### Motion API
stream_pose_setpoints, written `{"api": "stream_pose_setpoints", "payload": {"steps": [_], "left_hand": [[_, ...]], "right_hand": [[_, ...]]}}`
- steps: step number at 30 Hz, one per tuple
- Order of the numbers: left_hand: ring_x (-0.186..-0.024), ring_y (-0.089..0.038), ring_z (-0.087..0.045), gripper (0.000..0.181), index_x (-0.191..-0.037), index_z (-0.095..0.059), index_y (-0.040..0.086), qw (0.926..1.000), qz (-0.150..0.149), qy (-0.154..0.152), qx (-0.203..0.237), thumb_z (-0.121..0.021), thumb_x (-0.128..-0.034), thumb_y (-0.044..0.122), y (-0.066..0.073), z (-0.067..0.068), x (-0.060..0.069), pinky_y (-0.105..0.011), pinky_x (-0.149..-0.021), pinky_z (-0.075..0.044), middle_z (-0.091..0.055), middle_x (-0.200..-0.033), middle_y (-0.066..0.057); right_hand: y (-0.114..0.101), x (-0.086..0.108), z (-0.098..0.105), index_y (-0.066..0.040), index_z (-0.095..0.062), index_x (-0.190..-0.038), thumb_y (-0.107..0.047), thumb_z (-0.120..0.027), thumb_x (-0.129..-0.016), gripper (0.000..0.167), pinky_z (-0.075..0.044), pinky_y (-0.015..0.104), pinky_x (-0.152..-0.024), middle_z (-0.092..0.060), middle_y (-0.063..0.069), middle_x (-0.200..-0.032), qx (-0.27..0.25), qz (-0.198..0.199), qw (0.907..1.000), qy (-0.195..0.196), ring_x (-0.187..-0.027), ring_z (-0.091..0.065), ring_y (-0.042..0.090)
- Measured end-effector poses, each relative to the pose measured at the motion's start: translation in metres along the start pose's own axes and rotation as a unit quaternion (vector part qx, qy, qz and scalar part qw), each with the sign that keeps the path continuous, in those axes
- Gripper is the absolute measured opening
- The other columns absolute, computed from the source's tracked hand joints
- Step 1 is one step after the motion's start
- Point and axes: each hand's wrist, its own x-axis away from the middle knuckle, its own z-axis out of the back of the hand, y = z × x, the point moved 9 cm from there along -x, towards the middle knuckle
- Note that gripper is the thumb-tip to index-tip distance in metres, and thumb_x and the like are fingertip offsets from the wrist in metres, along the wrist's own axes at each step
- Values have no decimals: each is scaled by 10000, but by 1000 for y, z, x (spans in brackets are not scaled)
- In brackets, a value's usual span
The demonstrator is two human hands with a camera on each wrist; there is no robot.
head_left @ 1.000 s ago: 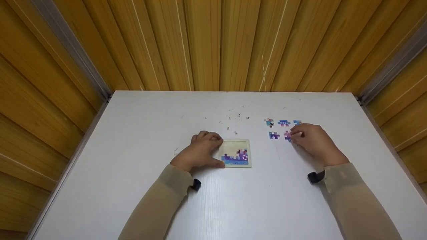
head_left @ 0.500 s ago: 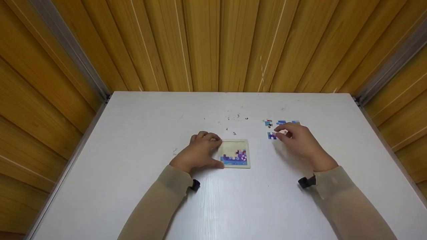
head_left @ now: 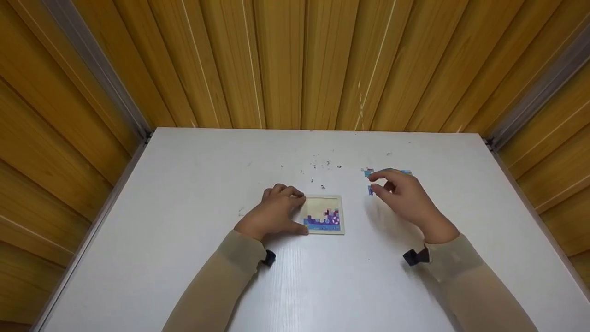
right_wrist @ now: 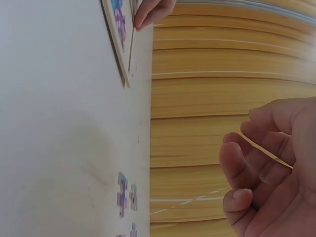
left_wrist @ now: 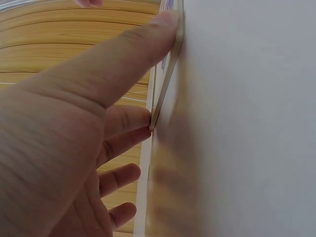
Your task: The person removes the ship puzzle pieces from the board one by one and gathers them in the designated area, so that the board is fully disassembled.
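Note:
A small square jigsaw puzzle tray (head_left: 342, 216) lies on the white table, its lower part filled with blue and purple pieces. My left hand (head_left: 276, 210) holds the tray's left side, thumb (left_wrist: 148, 42) at the near corner and index finger at the far one. Above the loose puzzle pieces hovers my right hand (head_left: 405, 198), thumb and index finger apart. The right wrist view shows its fingers (right_wrist: 234, 160) loosely bent, with nothing between them. Past its fingertips show a blue-purple piece (head_left: 370, 190) and a blue-red piece (head_left: 368, 173); another blue piece (head_left: 406, 172) shows behind the hand.
The white table (head_left: 198, 184) ends at a wall of yellow-brown wooden panels (head_left: 276, 64). Small dark specks (head_left: 327, 163) are scattered beyond the tray. The right hand hides some of the loose pieces.
My right hand has moved left from the pink piece at the right towards the left-hand loose pieces, its thumb and index finger apart. The left hand stays at the tray.

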Motion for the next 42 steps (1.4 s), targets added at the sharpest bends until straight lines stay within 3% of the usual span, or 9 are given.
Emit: {"api": "stream_pose_setpoints", "payload": {"steps": [5, 10, 19, 27, 32, 38, 42], "left_hand": [[-1601, -322, -405, 951, -1660, -593, 165, 9999, -101, -18, -16, -967, -875, 549, 0, 1, 2, -559, -1377, -272, -566, -1674, -13], [-1588, -333, -420, 954, -1661, -589, 148, 9998, -187, 1, -120, -955, -883, 563, 2, 2, 2, -576, -1371, -280, -573, -1670, -32], [-1579, -330, -444, 947, -1644, -613, 162, 9996, -134, 32, -266, -962, -868, 577, 4, 3, 0, -569, -1366, -299, -591, -1661, -18], [-1588, -321, -437, 950, -1647, -609, 162, 9996, -73, 9, -275, -961, -870, 580, 3, 1, 0, -559, -1373, -294, -585, -1668, -13], [-1593, -320, -427, 960, -1654, -600, 157, 9998, -66, -43, -206, -961, -871, 578, 3, -1, 1, -560, -1382, -288, -581, -1671, -16], [-1583, -323, -434, 939, -1644, -614, 168, 9994, -207, 2, -265, -943, -881, 604, 4, 1, 0, -565, -1360, -297, -585, -1661, -15], [-1575, -324, -442, 913, -1626, -635, 178, 9993, -239, 29, -299, -941, -881, 609, 3, 2, 0, -567, -1350, -300, -592, -1650, -20]], "right_hand": [[-20, -4, -1, -97, -763, -1405, -162, -715, -1119, 298, -516, 218, -715, -804, 106, -1349, -440, 163, 9988, 131, -817, -647, 134], [-30, -4, -7, -100, -735, -1446, -159, -704, -1122, 331, -516, 217, -709, -788, 107, -1347, -921, 6, 9957, 130, -806, -654, 117], [-35, 4, -33, -143, -701, -1481, -166, -724, -1107, 375, -550, 233, -740, -748, 94, -1392, -1065, -242, 9939, -121, -848, -652, 181], [-27, 7, -53, -143, -696, -1507, -148, -746, -1086, 424, -519, 223, -711, -730, 138, -1431, -1056, -338, 9936, -227, -834, -609, 166], [-18, 7, -74, -95, -701, -1524, -141, -760, -1075, 455, -518, 220, -711, -723, 135, -1482, -959, -374, 9930, -588, -844, -604, 174], [-12, 9, -95, -97, -601, -1626, -199, -791, -1057, 609, -551, 238, -728, -575, 122, -1675, -655, -603, 9904, -1060, -888, -640, 176], [-11, 10, -105, -87, -593, -1635, -184, -794, -1057, 619, -545, 231, -727, -527, 108, -1709, -425, -649, 9890, -1260, -928, -635, 175]]}}
